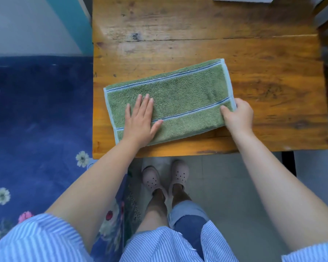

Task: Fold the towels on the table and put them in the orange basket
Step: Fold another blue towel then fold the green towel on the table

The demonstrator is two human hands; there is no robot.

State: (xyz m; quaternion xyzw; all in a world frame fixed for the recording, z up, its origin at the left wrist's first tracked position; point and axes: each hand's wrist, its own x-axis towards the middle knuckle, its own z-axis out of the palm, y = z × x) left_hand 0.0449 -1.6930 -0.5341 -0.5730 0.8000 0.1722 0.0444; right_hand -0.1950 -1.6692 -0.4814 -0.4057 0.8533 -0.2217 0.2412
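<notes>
Near the front edge of the worn wooden worktop lies the green terry towel with pale blue borders and stripes, already folded into a long band, slightly askew. Your left hand presses flat on its left half, fingers straight. Your right hand pinches the towel's right end, thumb on top. Keep the left palm firm as an anchor, then carry the right end over to meet the left border squarely. No orange basket is in view.
</notes>
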